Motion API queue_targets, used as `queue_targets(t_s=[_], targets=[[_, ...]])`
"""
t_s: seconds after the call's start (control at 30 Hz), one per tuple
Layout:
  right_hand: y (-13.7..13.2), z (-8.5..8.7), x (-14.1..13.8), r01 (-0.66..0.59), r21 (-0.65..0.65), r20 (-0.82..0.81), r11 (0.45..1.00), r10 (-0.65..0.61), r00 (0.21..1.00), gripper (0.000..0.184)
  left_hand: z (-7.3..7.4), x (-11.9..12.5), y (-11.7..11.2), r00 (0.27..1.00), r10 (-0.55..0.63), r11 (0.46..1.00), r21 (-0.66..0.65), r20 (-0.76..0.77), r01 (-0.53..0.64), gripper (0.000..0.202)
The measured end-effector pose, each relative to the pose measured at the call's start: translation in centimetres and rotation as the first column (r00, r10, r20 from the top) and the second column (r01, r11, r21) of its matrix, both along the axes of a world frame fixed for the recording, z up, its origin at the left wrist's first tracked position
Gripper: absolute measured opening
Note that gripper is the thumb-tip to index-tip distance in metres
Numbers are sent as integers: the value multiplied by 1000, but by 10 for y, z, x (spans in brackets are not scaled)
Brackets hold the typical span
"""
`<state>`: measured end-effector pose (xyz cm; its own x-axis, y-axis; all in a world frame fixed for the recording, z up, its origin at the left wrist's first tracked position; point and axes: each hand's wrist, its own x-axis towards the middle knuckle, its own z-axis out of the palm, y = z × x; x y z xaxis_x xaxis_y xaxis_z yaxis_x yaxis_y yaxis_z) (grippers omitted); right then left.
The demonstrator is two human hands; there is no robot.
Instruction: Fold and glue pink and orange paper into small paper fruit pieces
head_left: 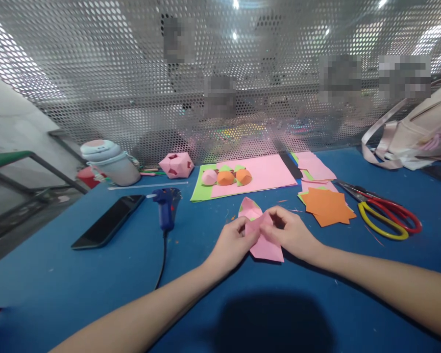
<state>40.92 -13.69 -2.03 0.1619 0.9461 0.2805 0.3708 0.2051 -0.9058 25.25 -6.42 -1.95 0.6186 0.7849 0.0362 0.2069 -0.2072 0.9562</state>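
Observation:
A partly folded piece of pink paper (267,249) is between my two hands, just above the blue table. My left hand (232,241) pinches its left side, with the thumb on top. From the right, my right hand (287,230) grips the same paper, fingers bent and thumb pressed against it. The paper's far end curls up and shows a little green. Beyond it, three small paper shapes, one pink (209,177) and two orange (225,178), sit in a row on pink and green sheets (270,172).
A blue glue gun (165,208) with its cord and a black phone (109,221) lie on the left. Orange paper pieces (327,206) and red-and-yellow-handled scissors (384,211) lie right. A cup (113,166), a pink paper polyhedron (177,165) and a bag (422,122) stand along the mesh panel (132,73).

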Motion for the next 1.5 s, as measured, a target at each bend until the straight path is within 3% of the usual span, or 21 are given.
queue_targets(t_s=[0.1,0.27,0.37,0.5,1.03,1.33,1.5], targets=[[-1,-1,-1,22,20,43,1000,-23,999,4,2,0,-1,1000,-7,1000,-24,1,7,21],[-5,2,-2,-34,-12,39,999,34,999,13,3,0,-2,1000,19,1000,9,0,-19,21],[-4,1,-3,0,-2,91,1000,0,996,8,3,0,-3,999,48,998,34,-6,-47,20],[-2,-2,-3,38,69,178,997,-50,983,7,1,-2,-2,999,41,999,22,11,-42,21],[-6,1,1,-88,301,291,950,-4,957,12,4,-5,-1,995,-93,996,12,39,92,18],[-4,-6,10,-240,463,560,853,-72,825,15,4,-4,1,992,-115,993,-14,48,116,22],[-5,-5,16,-278,489,658,827,-140,740,14,9,-6,-1,981,-172,983,-49,86,176,25]])
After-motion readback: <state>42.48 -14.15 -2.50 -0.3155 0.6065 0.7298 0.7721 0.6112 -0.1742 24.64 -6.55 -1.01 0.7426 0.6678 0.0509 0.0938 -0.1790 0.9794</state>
